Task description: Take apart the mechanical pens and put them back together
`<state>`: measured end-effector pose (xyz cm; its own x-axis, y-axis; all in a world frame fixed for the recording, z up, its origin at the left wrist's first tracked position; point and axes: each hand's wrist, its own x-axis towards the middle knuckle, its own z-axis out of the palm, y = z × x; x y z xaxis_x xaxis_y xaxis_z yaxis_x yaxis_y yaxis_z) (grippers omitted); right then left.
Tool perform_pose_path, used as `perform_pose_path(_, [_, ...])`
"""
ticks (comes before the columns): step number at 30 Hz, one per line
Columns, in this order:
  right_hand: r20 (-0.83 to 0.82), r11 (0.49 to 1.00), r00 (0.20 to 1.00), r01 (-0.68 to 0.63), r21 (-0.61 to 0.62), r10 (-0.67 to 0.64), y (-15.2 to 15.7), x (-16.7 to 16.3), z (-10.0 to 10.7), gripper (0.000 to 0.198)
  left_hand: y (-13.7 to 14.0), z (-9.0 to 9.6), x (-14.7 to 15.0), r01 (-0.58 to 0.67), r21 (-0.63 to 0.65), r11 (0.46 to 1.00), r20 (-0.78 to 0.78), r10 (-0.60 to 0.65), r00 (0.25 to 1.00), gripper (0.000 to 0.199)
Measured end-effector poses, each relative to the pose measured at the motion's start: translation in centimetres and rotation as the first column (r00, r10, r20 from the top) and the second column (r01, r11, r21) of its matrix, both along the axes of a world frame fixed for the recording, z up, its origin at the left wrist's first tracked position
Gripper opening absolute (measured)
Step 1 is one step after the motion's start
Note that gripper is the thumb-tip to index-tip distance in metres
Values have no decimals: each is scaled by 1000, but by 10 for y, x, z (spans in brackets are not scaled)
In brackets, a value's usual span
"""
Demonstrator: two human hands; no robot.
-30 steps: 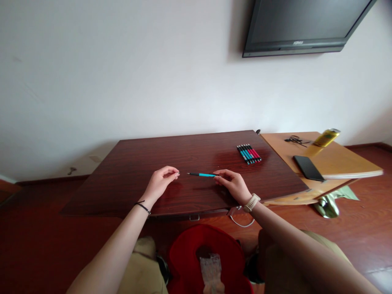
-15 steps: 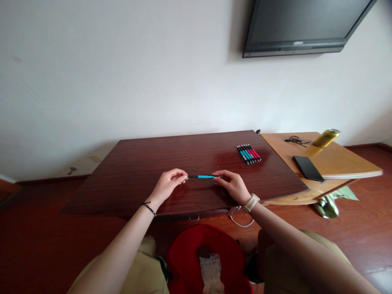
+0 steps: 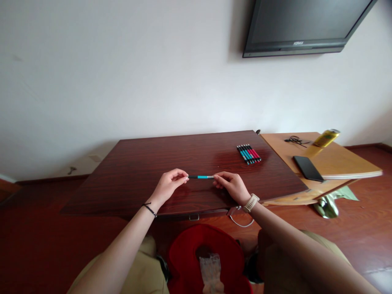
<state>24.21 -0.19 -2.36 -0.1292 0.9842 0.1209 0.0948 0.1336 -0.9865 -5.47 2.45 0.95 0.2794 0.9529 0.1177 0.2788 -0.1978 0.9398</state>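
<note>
A blue-and-black pen [image 3: 202, 177] is held level above the front part of the dark wooden table [image 3: 171, 153]. My left hand [image 3: 172, 181] pinches its black end between thumb and fingertips. At the other end, my right hand [image 3: 230, 184] grips the pen the same way, its fingertips covering the tip. Farther back on the right lies a neat row of pens [image 3: 249, 154], several with blue barrels and several with pink ones, side by side and touching or nearly so.
To the right a lighter wooden table [image 3: 346, 163] carries a black phone [image 3: 308, 168], a thin black cable [image 3: 296, 141] and a yellow can [image 3: 326, 138]. A red stool [image 3: 180, 253] with a clear plastic bag [image 3: 210, 269] stands below. A television [image 3: 306, 28] hangs on the wall.
The pen has turned about its length, so a silvery marking now shows near my right fingers. Both hands have stayed almost in place.
</note>
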Motion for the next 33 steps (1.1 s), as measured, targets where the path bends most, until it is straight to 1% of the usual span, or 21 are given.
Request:
perform_pose_path(2, [-2, 1000, 1000, -16, -7, 16, 0, -1, 0, 43, -1, 1, 1, -6, 34, 999, -11, 6, 1000, 22])
perform_pose_path(4, [-2, 1000, 1000, -15, 1, 15, 0, -1, 0, 43, -2, 3, 3, -11, 39, 999, 18, 11, 1000, 23])
perform_pose_path(6, [-8, 1000, 1000, -5, 12, 6, 0, 0, 0, 43, -4, 4, 6, -5, -8, 1000, 82, 5, 997, 30])
perform_pose_path(8, [-13, 1000, 1000, 0, 19, 1, 0, 0, 0, 42, -6, 5, 7, -2, -82, 997, 137, 13, 990, 35])
perform_pose_path(10, [-11, 1000, 1000, 1, 22, -1, 0, 1, 0, 42, -6, 5, 8, -3, -135, 991, 143, 22, 989, 35])
perform_pose_path(11, [-10, 1000, 1000, 2, 24, -1, -1, 1, 0, 42, -6, 4, 8, -2, -142, 990, 133, 21, 991, 35])
perform_pose_path(17, [-11, 1000, 1000, 6, 23, -6, -1, 1, 0, 41, -6, 5, 8, 11, -69, 998, 99, -4, 995, 25])
perform_pose_path(20, [-12, 1000, 1000, 8, 29, -8, -1, 0, 0, 42, -7, 5, 8, -10, -107, 994, 125, 23, 992, 33])
perform_pose_path(23, [-14, 1000, 1000, 7, 28, -6, -1, 0, 0, 42, -7, 4, 9, -14, -151, 988, 128, 33, 991, 34])
perform_pose_path(27, [-15, 1000, 1000, 5, 19, -5, -1, 0, 0, 42, -6, 3, 10, -14, -57, 998, 96, 19, 995, 27])
perform_pose_path(28, [-14, 1000, 1000, 5, 20, -5, -1, 0, 0, 43, -6, 3, 10, -22, -46, 999, 104, 26, 994, 29])
perform_pose_path(30, [-4, 1000, 1000, 8, 28, -7, -1, 0, 1, 44, -5, 3, 10, -40, -68, 997, 123, 48, 991, 32])
perform_pose_path(33, [8, 999, 1000, 10, 31, -10, -2, 0, 2, 44, -5, 2, 10, -41, -103, 994, 126, 53, 991, 30])
